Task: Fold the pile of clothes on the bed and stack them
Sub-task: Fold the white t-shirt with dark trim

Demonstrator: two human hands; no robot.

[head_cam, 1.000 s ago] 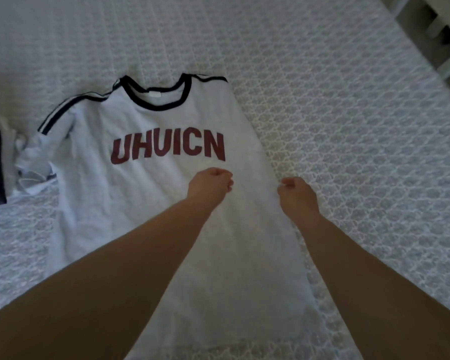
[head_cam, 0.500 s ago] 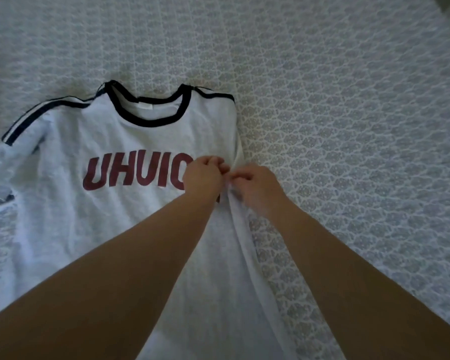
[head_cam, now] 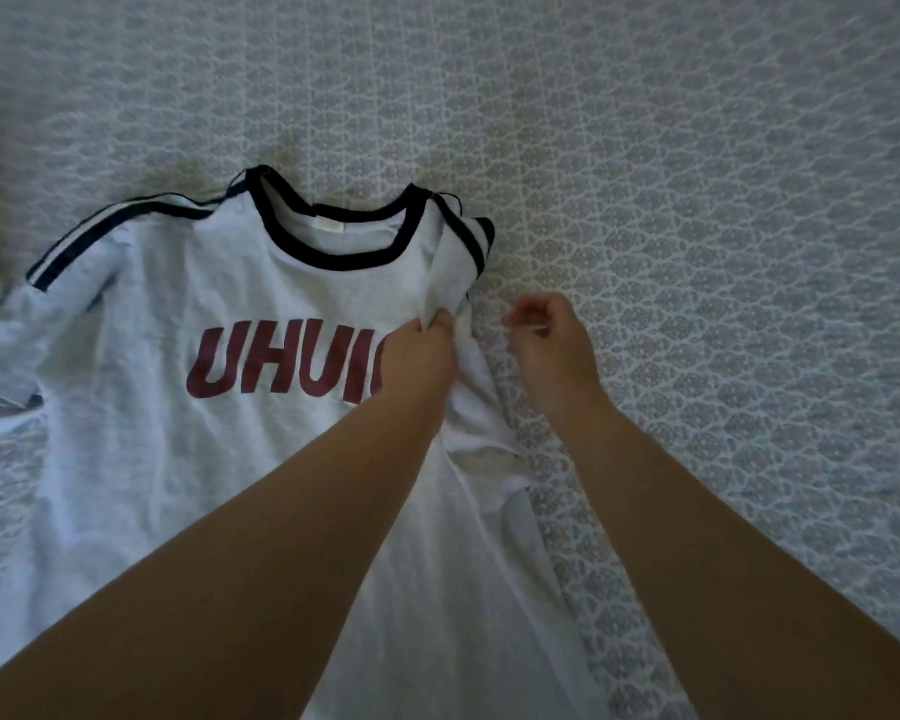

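We see one white T-shirt (head_cam: 188,459) lying face-up on the patterned bedspread (head_cam: 697,252) — two hands at its right edge. Our left hand (head_cam: 417,361) pinches the folded-in right sleeve; our right hand (head_cam: 552,350) hovers beside that edge, fingers curled, holding nothing. Open bedspread lies right of the shirt.

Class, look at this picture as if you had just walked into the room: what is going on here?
A person is folding a white T-shirt with a dark collar and red lettering, spread face up on a patterned bedspread. The left hand pinches the shirt's right-side edge, where the striped sleeve is bunched inward. The right hand is curled just beside that edge, over the bedspread; whether it holds any fabric cannot be told. The shirt is not yet folded.
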